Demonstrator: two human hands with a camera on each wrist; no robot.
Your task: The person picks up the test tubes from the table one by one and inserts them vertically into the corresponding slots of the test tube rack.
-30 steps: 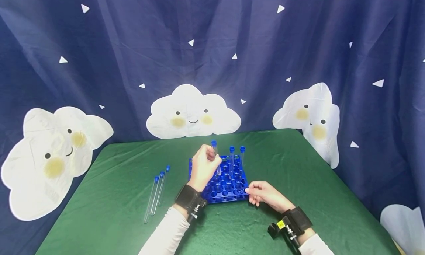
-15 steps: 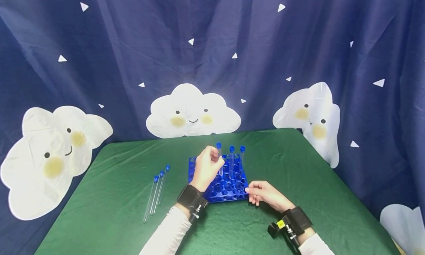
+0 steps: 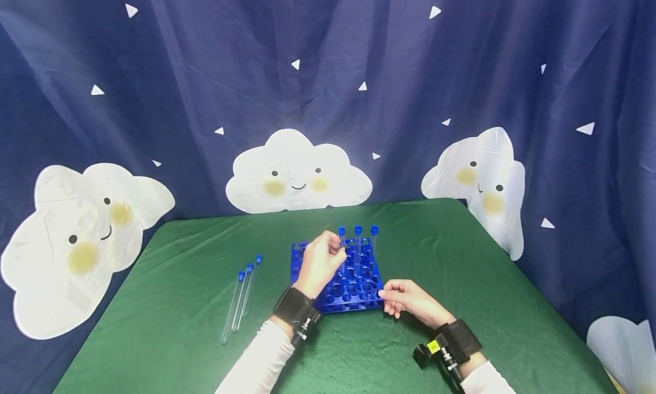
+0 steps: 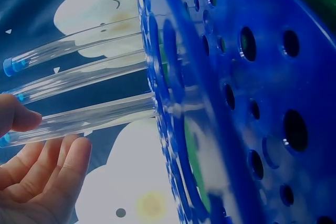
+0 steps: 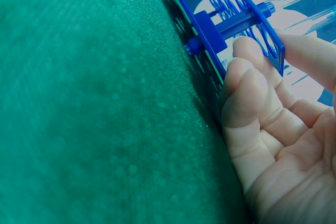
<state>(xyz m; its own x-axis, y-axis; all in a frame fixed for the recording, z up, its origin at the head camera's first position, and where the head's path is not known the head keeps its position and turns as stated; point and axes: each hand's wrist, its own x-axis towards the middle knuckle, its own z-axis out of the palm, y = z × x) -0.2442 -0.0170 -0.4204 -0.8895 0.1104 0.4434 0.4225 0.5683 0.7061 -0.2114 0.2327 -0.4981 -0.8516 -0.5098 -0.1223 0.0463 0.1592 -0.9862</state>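
A blue test tube rack with round holes stands on the green table. My left hand pinches a clear, blue-capped test tube between thumb and fingers, close below the cap. That tube is upright, its lower end down in a hole at the back part of the rack. Two more capped tubes, a middle one and a right one, stand beside it in a row. My right hand grips the rack's front right corner, thumb over the top plate and fingertips beneath.
Left of the rack lie three loose capped test tubes: a near one, a middle one and a far one. Behind the table hangs a dark blue curtain with white clouds.
My left hand has moved slightly right and brought its tube down into the rack, level with the other two. The right hand keeps its grip on the corner.
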